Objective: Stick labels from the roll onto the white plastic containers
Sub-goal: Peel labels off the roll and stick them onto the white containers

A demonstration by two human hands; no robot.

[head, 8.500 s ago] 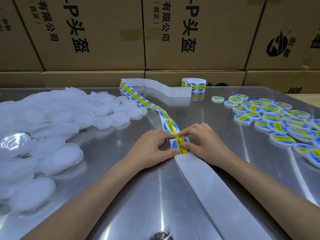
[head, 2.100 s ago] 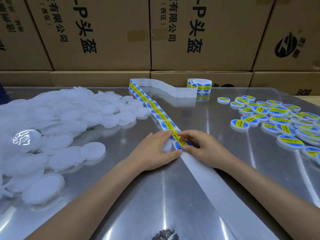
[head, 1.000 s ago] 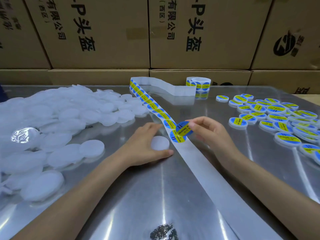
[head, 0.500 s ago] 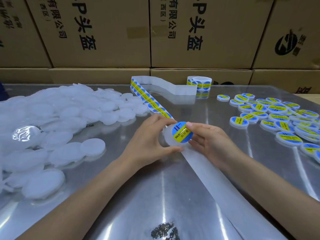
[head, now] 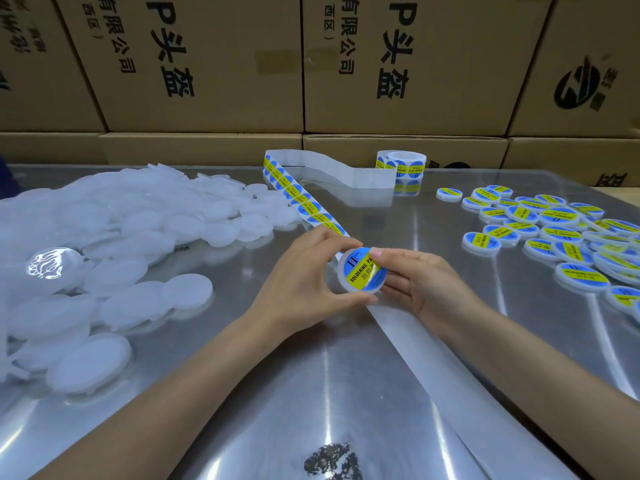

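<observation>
My left hand (head: 304,271) grips a round white plastic container (head: 360,287) by its rim, tilted up above the table. A blue and yellow label (head: 362,268) lies on its face, and my right hand (head: 415,282) holds the container's right side with the thumb pressing the label's upper edge. The label strip (head: 304,206) runs from the roll (head: 403,164) at the back down to my hands. Its bare white backing (head: 426,358) trails toward me.
A heap of unlabelled white containers (head: 104,237) covers the table's left side. Labelled containers (head: 554,230) lie spread at the right. Stacked cardboard boxes (head: 221,64) wall off the back. The shiny metal table (head: 277,393) shows between my forearms.
My right hand peeled a label off the strip and laid it on the container, which my left hand lifted from the table. The thumb now presses the label down.
</observation>
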